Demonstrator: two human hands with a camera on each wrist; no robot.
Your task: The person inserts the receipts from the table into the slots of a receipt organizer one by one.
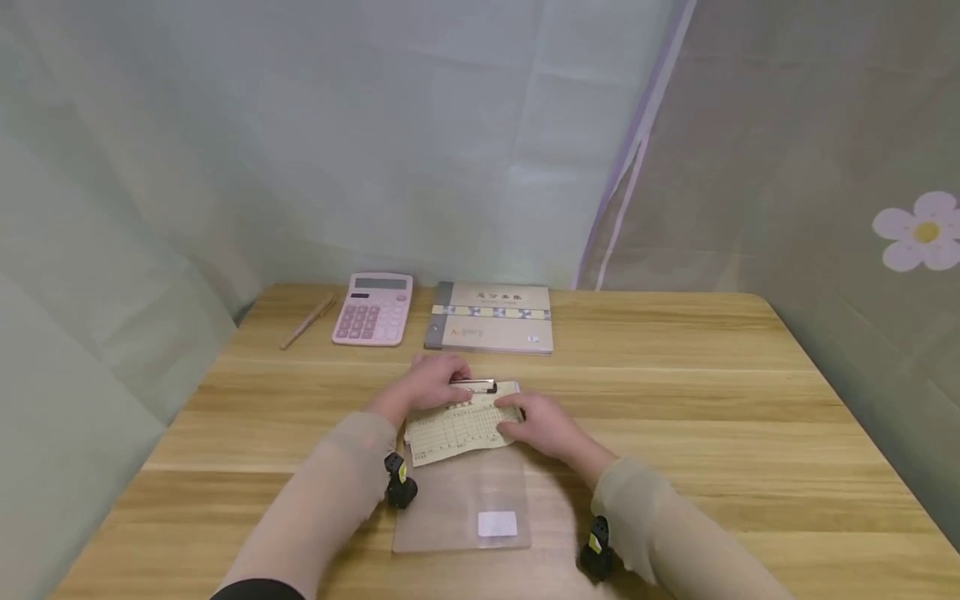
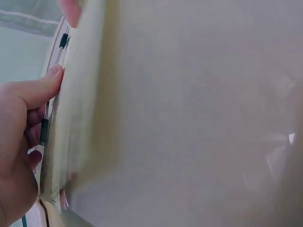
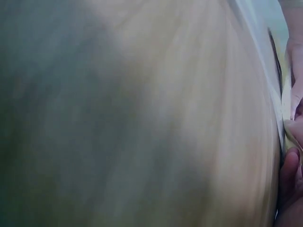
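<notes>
A clear clipboard (image 1: 461, 500) lies flat on the table, with a white label low on its right side. Across its upper part are printed paper slips (image 1: 453, 433), their lower edge lifting and curling. My left hand (image 1: 431, 383) grips the metal clip (image 1: 480, 385) at the top, thumb over its bar and fingers curled behind, as the left wrist view also shows. At the right edge of the slips, my right hand (image 1: 543, 423) pinches the paper. In the right wrist view, only part of the fingers (image 3: 289, 168) shows at the edge, beside the paper.
On the wooden table (image 1: 675, 400), a pink calculator (image 1: 373, 308) lies behind the clipboard to the left. A pen (image 1: 307, 322) is left of it. An account book (image 1: 491, 318) with a patterned band lies right of the calculator. Curtains (image 1: 420, 142) hang behind the table.
</notes>
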